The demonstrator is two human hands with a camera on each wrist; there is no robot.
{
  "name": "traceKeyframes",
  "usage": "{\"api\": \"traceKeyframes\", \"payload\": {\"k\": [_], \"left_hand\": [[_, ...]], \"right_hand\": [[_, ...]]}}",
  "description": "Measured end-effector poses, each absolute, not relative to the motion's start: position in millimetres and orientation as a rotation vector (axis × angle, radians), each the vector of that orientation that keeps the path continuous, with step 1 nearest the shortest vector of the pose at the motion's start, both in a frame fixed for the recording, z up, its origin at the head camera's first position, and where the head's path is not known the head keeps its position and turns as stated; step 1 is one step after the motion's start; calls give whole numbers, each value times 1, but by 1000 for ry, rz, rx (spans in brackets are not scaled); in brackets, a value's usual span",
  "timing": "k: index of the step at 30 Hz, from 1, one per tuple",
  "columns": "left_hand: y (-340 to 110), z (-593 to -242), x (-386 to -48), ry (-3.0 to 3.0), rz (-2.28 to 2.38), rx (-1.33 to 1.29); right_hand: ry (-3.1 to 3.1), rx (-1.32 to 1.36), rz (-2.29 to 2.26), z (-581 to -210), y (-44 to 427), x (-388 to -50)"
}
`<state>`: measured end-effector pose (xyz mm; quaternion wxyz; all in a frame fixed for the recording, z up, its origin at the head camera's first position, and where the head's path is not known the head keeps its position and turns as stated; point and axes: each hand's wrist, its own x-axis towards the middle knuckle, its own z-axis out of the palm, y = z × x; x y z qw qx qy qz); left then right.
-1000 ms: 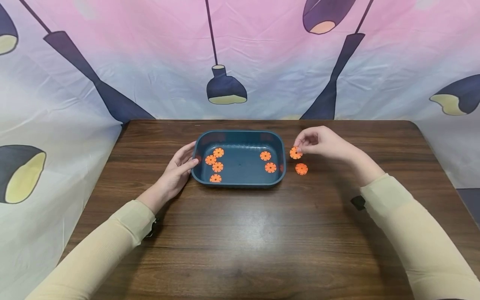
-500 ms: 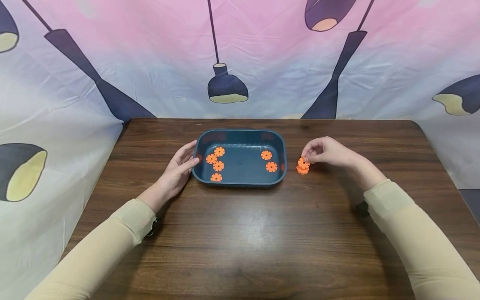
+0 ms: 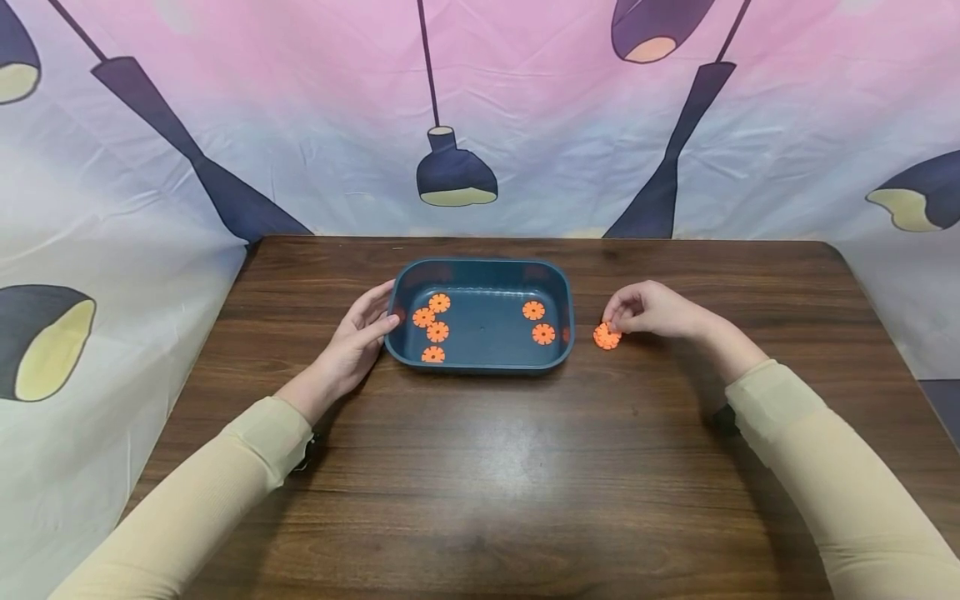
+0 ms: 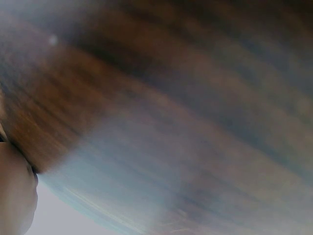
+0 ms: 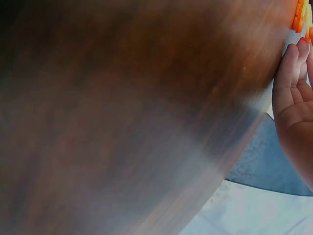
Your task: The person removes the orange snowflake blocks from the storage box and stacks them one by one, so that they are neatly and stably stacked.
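My left hand (image 3: 351, 346) holds the left end of a dark blue plastic tray (image 3: 480, 368), thumb over the rim and fingers against the outer wall. Inside the tray lie several orange notched discs, some at the left end (image 3: 423, 317) and two at the right (image 3: 533, 310). To the right of the tray, my right hand (image 3: 651, 310) pinches an orange notched disc (image 3: 606, 337) right over another one on the table, which it nearly covers. In the right wrist view, orange discs (image 5: 298, 19) show beyond the fingertips, partly cut off by the frame.
The dark wood table (image 3: 495, 483) reaches back to a printed cloth (image 3: 337, 167) with lamp drawings. In the left wrist view only a slice of the hand (image 4: 17, 191) and blurred tabletop appear.
My right hand has moved slightly right and toward me, bringing its disc from beside the tray onto the disc lying on the table. My left hand stays on the tray.
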<state>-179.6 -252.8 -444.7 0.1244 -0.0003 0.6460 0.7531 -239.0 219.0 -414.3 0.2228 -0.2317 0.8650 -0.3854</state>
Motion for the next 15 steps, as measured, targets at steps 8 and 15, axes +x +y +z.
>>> {"api": "traceKeyframes", "payload": {"k": [8, 15], "left_hand": [[-253, -445, -180, 1890, 2191, 1], [-253, -445, -180, 1897, 2180, 0]], "right_hand": [[2407, -648, -1031, -416, 218, -241], [2402, -661, -1035, -417, 219, -240]]}}
